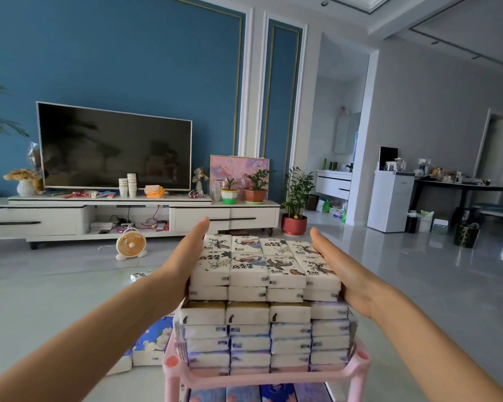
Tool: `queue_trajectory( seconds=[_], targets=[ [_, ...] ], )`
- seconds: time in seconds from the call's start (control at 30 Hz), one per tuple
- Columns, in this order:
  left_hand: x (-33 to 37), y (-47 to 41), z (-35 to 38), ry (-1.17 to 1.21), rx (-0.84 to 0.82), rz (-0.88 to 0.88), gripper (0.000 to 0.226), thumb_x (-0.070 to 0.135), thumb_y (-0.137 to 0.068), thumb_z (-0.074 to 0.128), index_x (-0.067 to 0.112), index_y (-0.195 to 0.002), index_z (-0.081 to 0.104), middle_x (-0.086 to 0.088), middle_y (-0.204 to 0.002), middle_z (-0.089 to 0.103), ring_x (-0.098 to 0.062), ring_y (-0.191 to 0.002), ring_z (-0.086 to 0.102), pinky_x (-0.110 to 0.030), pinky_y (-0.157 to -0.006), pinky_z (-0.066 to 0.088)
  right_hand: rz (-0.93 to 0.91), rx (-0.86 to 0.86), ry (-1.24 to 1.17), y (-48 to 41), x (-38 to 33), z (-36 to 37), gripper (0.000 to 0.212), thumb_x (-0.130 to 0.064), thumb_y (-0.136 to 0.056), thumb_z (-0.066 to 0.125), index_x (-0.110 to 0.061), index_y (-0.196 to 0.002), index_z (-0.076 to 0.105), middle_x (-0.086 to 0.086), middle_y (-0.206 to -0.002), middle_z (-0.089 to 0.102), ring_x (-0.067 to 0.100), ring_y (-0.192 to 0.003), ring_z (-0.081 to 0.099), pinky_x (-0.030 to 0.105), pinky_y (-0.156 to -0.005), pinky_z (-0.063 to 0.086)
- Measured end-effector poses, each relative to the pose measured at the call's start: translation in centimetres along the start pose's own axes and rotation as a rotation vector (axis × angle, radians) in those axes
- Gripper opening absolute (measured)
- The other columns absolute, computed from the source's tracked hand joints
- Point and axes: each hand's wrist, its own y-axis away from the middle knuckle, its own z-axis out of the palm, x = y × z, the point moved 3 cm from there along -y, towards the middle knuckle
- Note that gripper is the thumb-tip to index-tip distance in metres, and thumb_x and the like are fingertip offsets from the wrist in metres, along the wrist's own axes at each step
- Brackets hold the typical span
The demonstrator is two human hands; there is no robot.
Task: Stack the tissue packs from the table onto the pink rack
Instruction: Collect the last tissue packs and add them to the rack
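Observation:
A tall stack of white tissue packs stands on the top shelf of the pink rack at the bottom centre. The top layers of printed tissue packs sit between my hands. My left hand presses flat against the left side of those layers, fingers straight. My right hand presses flat against their right side, fingers straight too. More packs fill the rack's lower shelf.
Blue-printed tissue packs lie on the floor left of the rack, and one loose pack lies farther out. A small orange fan stands before the white TV cabinet. A red potted plant is beyond.

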Motion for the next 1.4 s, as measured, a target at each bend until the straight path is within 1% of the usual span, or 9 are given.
queue_trajectory(
  seconds=[0.1,0.2,0.37,0.53,0.63,0.77,1.07,1.27,1.4],
  targets=[
    [0.1,0.1,-0.6,0.051,0.025,0.006,0.095,0.074,-0.074,0.042,0.006,-0.14,0.035,-0.011,-0.134,0.05,-0.029,-0.119,0.051,-0.043,-0.101,0.038,-0.016,-0.005,-0.028,0.6,-0.6,-0.1,0.104,-0.089,-0.057,0.041,-0.037,-0.145,0.022,-0.009,-0.154,0.022,0.013,-0.139,0.026,0.046,-0.117,0.012],
    [-0.2,-0.2,-2.5,0.092,0.097,0.039,0.09,0.068,-0.081,0.039,0.008,-0.146,0.023,-0.013,-0.152,0.024,-0.026,-0.14,0.022,-0.048,-0.114,0.014,-0.165,0.148,0.0,1.4,-1.9,-0.2,0.063,-0.06,-0.091,0.031,-0.025,-0.144,0.03,-0.008,-0.148,0.033,0.011,-0.134,0.031,0.029,-0.109,0.02],
    [-4.0,1.2,-7.6,0.005,0.192,-0.045,0.059,0.051,-0.095,0.026,0.006,-0.118,0.057,-0.015,-0.135,0.046,-0.028,-0.128,0.038,-0.044,-0.099,0.031,-0.745,0.536,-0.023,5.5,-5.6,2.2,0.016,-0.014,-0.092,0.049,-0.017,-0.091,0.065,-0.005,-0.093,0.068,0.006,-0.093,0.061,0.022,-0.084,0.049],
    [-9.8,4.9,-15.3,-0.105,0.467,-0.011,0.015,0.014,-0.093,0.051,0.004,-0.085,0.059,-0.016,-0.101,0.055,-0.027,-0.089,0.051,-0.032,-0.074,0.038,-0.959,0.031,0.276,9.8,-7.4,11.1,0.017,-0.027,-0.085,0.05,-0.024,-0.088,0.066,-0.006,-0.084,0.067,0.009,-0.086,0.063,0.015,-0.075,0.048],
    [-13.3,6.8,-20.3,-0.17,0.601,-0.001,0.016,0.0,-0.088,0.054,0.006,-0.074,0.058,-0.016,-0.088,0.056,-0.025,-0.081,0.047,-0.028,-0.063,0.031,-0.93,-0.226,0.49,10.4,-6.2,17.7,0.019,-0.032,-0.085,0.048,-0.028,-0.088,0.067,-0.016,-0.083,0.065,0.004,-0.085,0.061,0.01,-0.074,0.043],
    [-17.3,7.5,-24.3,-0.209,0.621,-0.009,0.022,0.001,-0.077,0.065,-0.002,-0.099,0.061,-0.015,-0.097,0.061,-0.023,-0.087,0.051,-0.027,-0.077,0.035,-0.602,-0.486,0.091,7.6,-4.2,24.9,0.018,-0.013,-0.078,0.053,-0.012,-0.083,0.071,0.0,-0.076,0.071,0.005,-0.073,0.064,0.014,-0.07,0.047],
    [-21.7,4.2,-28.9,-0.621,0.644,0.151,0.029,0.008,-0.088,0.052,0.014,-0.117,0.058,0.0,-0.116,0.058,-0.02,-0.106,0.055,-0.025,-0.085,0.04,0.081,-0.138,-0.086,-6.7,3.8,36.6,0.017,0.006,-0.084,0.05,-0.009,-0.084,0.057,0.009,-0.075,0.058,0.015,-0.061,0.05,0.022,-0.054,0.043],
    [-21.7,0.9,-31.8,-0.709,0.539,0.323,0.026,0.005,-0.089,0.05,0.018,-0.109,0.06,0.004,-0.109,0.055,-0.01,-0.091,0.054,-0.022,-0.078,0.038,0.038,0.204,0.072,-17.3,6.0,36.8,0.022,0.003,-0.08,0.051,0.018,-0.096,0.055,0.007,-0.072,0.045,0.02,-0.07,0.037,0.028,-0.059,0.03],
    [-21.7,0.5,-34.1,-0.687,0.617,0.354,0.028,-0.002,-0.085,0.049,0.02,-0.097,0.062,0.002,-0.096,0.056,-0.008,-0.071,0.054,-0.025,-0.069,0.039,0.05,0.345,0.432,-22.9,7.5,34.7,0.012,-0.007,-0.077,0.054,-0.008,-0.071,0.064,0.013,-0.075,0.057,0.027,-0.074,0.052,0.029,-0.065,0.037]
  ],
)
